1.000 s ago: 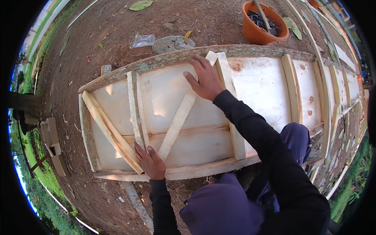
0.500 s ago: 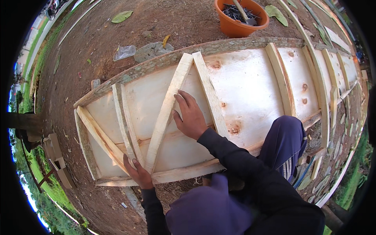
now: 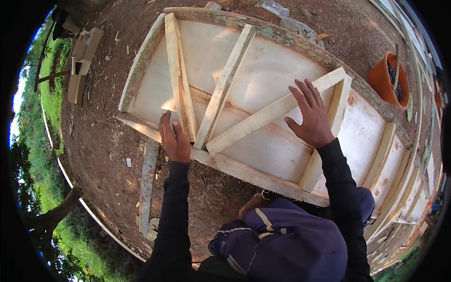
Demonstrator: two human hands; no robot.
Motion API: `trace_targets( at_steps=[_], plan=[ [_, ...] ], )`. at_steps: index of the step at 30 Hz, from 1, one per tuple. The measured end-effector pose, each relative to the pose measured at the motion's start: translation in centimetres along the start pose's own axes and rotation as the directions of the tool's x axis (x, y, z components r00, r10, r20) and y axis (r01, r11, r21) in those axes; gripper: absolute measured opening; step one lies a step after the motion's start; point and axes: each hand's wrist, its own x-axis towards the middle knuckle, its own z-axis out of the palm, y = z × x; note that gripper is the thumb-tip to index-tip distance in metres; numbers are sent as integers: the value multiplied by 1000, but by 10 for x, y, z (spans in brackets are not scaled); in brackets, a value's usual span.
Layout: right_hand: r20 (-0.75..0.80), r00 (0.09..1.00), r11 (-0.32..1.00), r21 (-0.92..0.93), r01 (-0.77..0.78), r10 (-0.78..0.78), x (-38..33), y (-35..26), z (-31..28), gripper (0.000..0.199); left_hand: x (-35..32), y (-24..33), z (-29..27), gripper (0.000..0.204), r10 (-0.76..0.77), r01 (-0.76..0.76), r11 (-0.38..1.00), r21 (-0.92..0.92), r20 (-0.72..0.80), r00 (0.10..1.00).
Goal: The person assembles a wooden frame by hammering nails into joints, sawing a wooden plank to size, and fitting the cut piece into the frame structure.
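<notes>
A long wooden frame with a pale plywood panel (image 3: 277,61) lies before me, crossed by several battens. One slanting batten (image 3: 263,120) runs from the near rail (image 3: 244,174) up to the top of a crosswise batten (image 3: 339,101). Over the upper part of that slanting piece, my right hand (image 3: 310,115) is open, fingers spread, holding nothing; whether it touches the wood I cannot tell. My left hand (image 3: 175,141) is open and empty at the near rail, beside the foot of another slanted batten (image 3: 178,70). Between the two slanted pieces stands a crosswise batten (image 3: 228,84).
An orange bucket (image 3: 381,77) with dark nails and a wooden handle stands beyond the frame at right. A cardboard box (image 3: 89,51) sits at far left. A narrow board (image 3: 148,183) lies on the soil near my left forearm. A stone (image 3: 300,29) and clear plastic (image 3: 275,8) lie past the far rail.
The view has swung toward the frame's left end. My left hand has come away from the slanting batten's foot, and my right hand's fingers have spread out near its upper end.
</notes>
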Motion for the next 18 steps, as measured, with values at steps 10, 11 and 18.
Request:
trace_targets(
  at_steps=[10,11,18],
  plan=[
    [354,897,954,-40,298,-265,28,-56,26,76,2,7,0,38,-15,14,1000,-17,-89,996],
    [355,894,949,-49,311,-275,28,-61,29,76,0,5,2,38,-22,20,1000,-24,-100,995],
    [344,888,937,-57,344,-305,28,-81,51,65,-5,-1,0,37,-147,131,980,-148,-106,983]
  ],
)
